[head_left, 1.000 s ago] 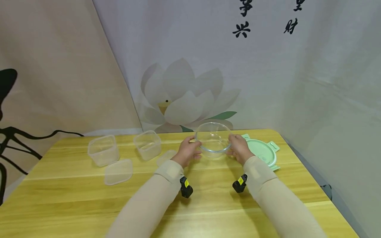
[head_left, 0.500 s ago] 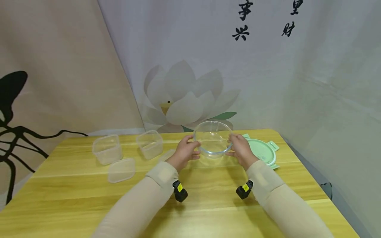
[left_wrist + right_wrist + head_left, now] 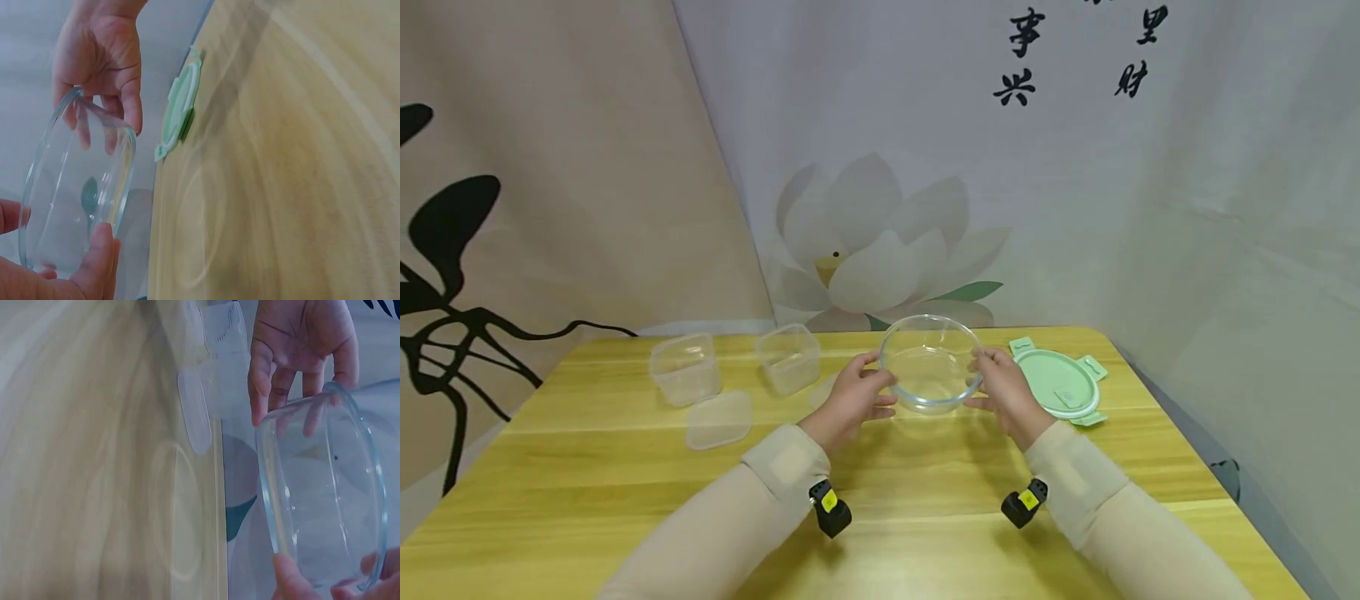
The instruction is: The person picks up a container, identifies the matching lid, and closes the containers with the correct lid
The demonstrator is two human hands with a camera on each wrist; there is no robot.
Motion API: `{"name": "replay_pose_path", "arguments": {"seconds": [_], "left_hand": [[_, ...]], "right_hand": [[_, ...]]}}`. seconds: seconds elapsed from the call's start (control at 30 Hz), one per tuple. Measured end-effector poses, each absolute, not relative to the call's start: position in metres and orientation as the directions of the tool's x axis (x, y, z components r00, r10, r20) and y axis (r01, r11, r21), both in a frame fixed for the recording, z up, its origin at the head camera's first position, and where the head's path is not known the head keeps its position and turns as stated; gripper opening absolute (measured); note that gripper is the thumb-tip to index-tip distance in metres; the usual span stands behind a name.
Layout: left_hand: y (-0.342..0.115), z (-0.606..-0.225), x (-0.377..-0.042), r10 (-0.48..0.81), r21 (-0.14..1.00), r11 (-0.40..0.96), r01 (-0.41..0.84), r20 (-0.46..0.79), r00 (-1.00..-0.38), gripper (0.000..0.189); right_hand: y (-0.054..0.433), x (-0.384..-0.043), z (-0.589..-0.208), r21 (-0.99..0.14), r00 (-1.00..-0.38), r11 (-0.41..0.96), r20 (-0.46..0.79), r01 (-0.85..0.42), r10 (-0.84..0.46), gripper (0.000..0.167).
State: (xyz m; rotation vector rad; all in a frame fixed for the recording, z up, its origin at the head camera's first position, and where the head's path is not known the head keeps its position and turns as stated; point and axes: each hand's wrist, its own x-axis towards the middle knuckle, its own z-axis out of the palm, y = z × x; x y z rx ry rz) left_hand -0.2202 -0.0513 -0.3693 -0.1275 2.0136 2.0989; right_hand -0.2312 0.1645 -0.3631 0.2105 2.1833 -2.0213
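A round clear glass bowl point(image 3: 931, 367) is held between both hands over the wooden table, its faint shadow ring showing on the wood below. My left hand point(image 3: 853, 396) grips its left side, thumb near the rim and fingers beneath. On the opposite side my right hand point(image 3: 1006, 387) grips it the same way. Seen in the left wrist view, the bowl point(image 3: 78, 181) has nothing in it. The right wrist view shows both hands at the bowl point(image 3: 322, 487) too. Just right of the right hand lies a round green lid point(image 3: 1060, 383) with clip flaps.
Two clear plastic tubs, a left one point(image 3: 685, 371) and a right one point(image 3: 788, 360), stand at the table's back left. A flat translucent lid point(image 3: 720, 421) lies before them; another lid point(image 3: 822, 392) is partly behind the left hand. A printed curtain point(image 3: 895, 167) hangs behind the table.
Both hands have brought the bowl a little closer to the body and leftward, away from the green lid, which now shows more fully. The head view has turned slightly left.
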Motion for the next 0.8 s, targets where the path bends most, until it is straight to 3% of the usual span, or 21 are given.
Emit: {"name": "replay_pose_path", "arguments": {"seconds": [0.8], "left_hand": [[-0.065,-0.376,-0.181,0.069,0.981,-0.027,-0.191,-0.189,-0.98,0.058]], "right_hand": [[0.15,-0.2,-0.366,-0.976,-0.978,0.072,-0.208,0.206,-0.02,0.047]]}}
